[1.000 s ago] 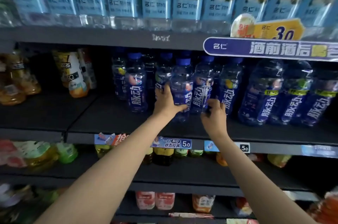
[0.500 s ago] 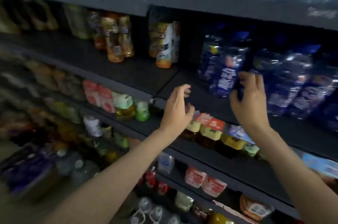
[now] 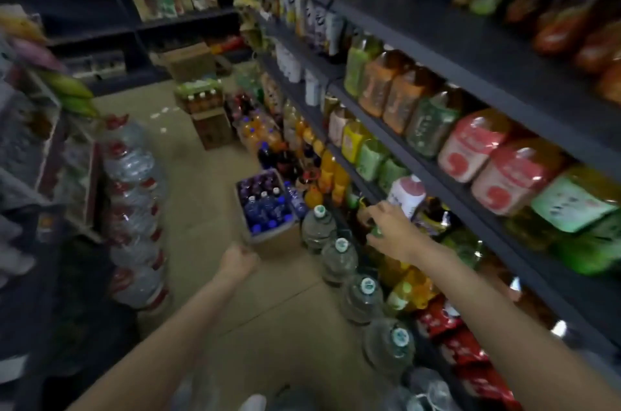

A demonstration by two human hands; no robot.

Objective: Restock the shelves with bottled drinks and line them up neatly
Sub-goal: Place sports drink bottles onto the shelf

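Reaching for more stock.
Left hand (image 3: 239,259), curled and empty, nears the box of blue bottles (image 3: 265,205); right hand (image 3: 389,232) hovers relaxed; next, grasp bottles.

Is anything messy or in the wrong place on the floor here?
A few small white scraps lie scattered on the bare floor farther down the aisle, like litter; too blurry to tell what they are. The open box of blue-capped bottles stands upright.

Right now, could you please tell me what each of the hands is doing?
Left hand: fingers curled, holding nothing visible.
Right hand: held out, empty, fingers loosely curled.
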